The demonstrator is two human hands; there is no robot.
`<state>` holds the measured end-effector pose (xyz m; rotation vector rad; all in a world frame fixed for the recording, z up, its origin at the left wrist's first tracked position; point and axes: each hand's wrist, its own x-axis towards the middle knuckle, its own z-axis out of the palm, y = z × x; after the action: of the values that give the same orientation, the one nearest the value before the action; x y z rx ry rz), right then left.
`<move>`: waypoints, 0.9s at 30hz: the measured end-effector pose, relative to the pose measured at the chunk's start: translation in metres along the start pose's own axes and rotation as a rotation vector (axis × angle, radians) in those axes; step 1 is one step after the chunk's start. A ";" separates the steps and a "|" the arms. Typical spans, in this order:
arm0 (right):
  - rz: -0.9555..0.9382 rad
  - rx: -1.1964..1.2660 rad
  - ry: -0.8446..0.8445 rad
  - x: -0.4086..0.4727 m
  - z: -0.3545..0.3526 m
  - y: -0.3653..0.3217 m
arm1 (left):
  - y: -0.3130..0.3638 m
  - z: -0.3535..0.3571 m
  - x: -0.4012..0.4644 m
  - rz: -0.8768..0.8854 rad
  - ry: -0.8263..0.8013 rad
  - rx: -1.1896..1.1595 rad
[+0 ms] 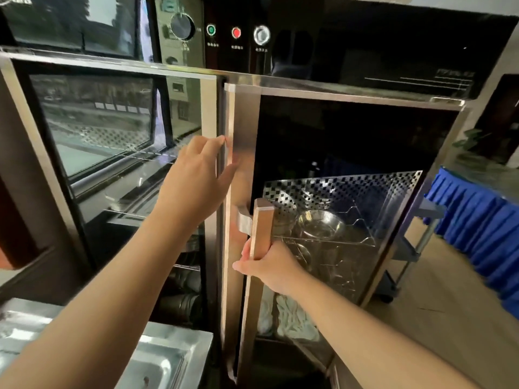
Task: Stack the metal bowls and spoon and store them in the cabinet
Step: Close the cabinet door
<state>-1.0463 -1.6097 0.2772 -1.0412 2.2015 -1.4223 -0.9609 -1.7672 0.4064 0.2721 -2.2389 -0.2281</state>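
Observation:
I stand before a steel cabinet with two glass doors. My right hand (pixel 269 265) grips the copper-coloured vertical handle (pixel 262 228) of the right door (pixel 244 169), which stands slightly ajar. My left hand (pixel 196 178) is open, fingertips touching that door's left edge. Through the right glass a metal bowl (pixel 320 224) rests on a wire rack (pixel 345 240) in front of a perforated panel. More dark stacked bowls (pixel 182 304) show on the lower left shelves. No spoon is visible.
A control panel with a dial (pixel 182 26), a green light, a red light and a knob runs above the doors. A steel tray table (pixel 157 357) sits at lower left. A trolley (pixel 415 248) and a blue-skirted table (pixel 477 220) stand to the right.

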 end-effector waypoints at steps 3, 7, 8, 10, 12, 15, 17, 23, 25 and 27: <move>0.018 0.011 0.049 0.034 0.009 -0.001 | -0.035 0.022 0.013 -0.012 -0.070 0.025; 0.051 0.016 0.101 0.071 0.017 -0.001 | -0.081 0.057 0.024 -0.014 -0.170 0.028; 0.060 0.019 0.121 0.079 0.018 -0.001 | -0.091 0.067 0.027 -0.016 -0.195 0.048; 0.072 0.042 0.145 0.094 0.020 0.000 | -0.109 0.086 0.031 -0.032 -0.239 0.094; 0.075 0.064 0.156 0.108 0.023 0.002 | -0.125 0.104 0.035 -0.031 -0.278 0.150; 0.074 0.051 0.206 0.124 0.028 0.006 | -0.142 0.129 0.038 -0.017 -0.296 0.205; 0.077 0.049 0.240 0.134 0.032 0.011 | -0.151 0.142 0.038 -0.006 -0.292 0.231; 0.070 0.153 0.294 0.162 0.039 0.021 | -0.164 0.177 0.036 -0.038 -0.299 0.288; 0.059 0.175 0.286 0.169 0.040 0.023 | -0.163 0.188 0.035 -0.049 -0.284 0.295; 0.033 0.175 0.279 0.177 0.040 0.026 | -0.161 0.199 0.033 -0.066 -0.260 0.302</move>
<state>-1.1529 -1.7570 0.2561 -0.7832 2.2138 -1.8017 -1.1172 -1.9165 0.2647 0.5027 -2.5237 0.0455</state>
